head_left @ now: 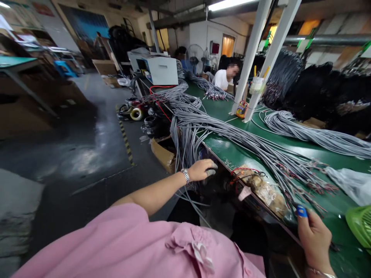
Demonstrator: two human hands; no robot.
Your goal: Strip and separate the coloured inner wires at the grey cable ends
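My left hand (203,170), with a metal watch on the wrist, hovers beside the table's near edge. Its fingers are bent and apart, with nothing visible in them, and pale covers show on the fingertips. Just behind it, a thick bundle of grey cables (185,146) hangs over the edge. My right hand (314,233) is closed at the table's right part, blue tape (301,211) round its thumb. Something dark shows at both sides of that fist, but its kind is hidden. Stripped cable ends with thin red and dark wires (313,185) lie just beyond.
Long grey cables run along the green table (223,148). A wrapped brownish bundle (263,189) lies at the near edge. A green plastic basket (359,224) and clear plastic bag (350,183) are at right. White posts (252,58) rise from the table; a person (224,77) sits beyond.
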